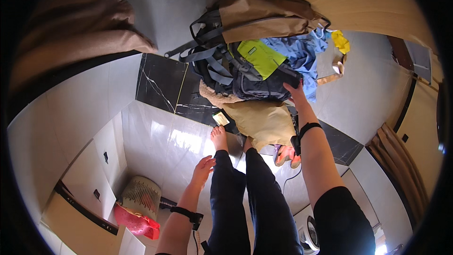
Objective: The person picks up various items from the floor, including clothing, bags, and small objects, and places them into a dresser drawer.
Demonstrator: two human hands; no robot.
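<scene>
A heap of bags and cloth lies on the floor before my feet. At its right side my right hand (296,92) grips the edge of a black backpack (257,87); its fingertips are partly lost against the dark fabric. On the backpack rests a lime-green pouch (260,59), and grey straps (219,71) trail off to the left. My left hand (203,170) hangs beside my left leg with fingers apart and nothing in it. Nearest my feet is a tan bag or cloth (262,120).
Behind the backpack lie a brown bag (264,16) and crumpled blue cloth (302,59). A yellow wrapper (340,41) is to the right. Orange shoes (285,155) and a small card-like item (220,118) lie near my feet. A patterned bin (141,196) stands at lower left.
</scene>
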